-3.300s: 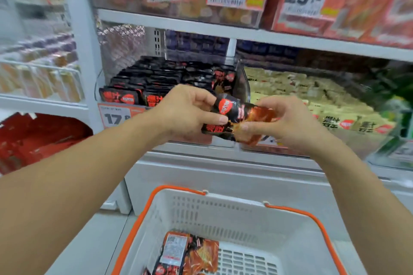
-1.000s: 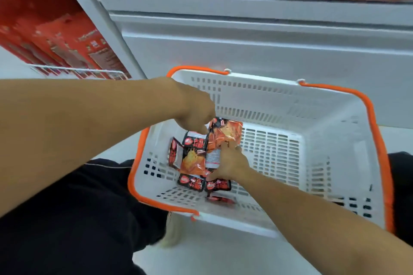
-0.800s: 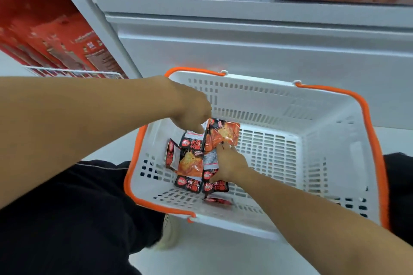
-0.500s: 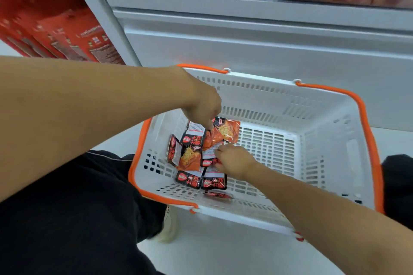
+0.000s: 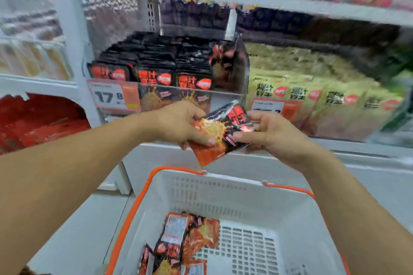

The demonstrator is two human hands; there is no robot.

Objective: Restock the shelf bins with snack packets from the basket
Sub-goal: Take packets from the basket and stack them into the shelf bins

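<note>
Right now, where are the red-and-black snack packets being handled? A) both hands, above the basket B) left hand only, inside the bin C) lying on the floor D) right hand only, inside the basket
A: left hand and right hand both grip the packets over the basket.

Two hands (image 5: 178, 123), one basket (image 5: 288, 187)

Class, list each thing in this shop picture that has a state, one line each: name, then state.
Left hand: closed on the held packets.
Right hand: fingers partly open, gripping the packets' other end.
Red-and-black foil snack packets: held between both hands, tilted, above the basket.
White plastic basket with orange rim: partly filled, loose packets in its left part.
Clear shelf bin of black-and-red packets: well stocked, rows upright.
</note>
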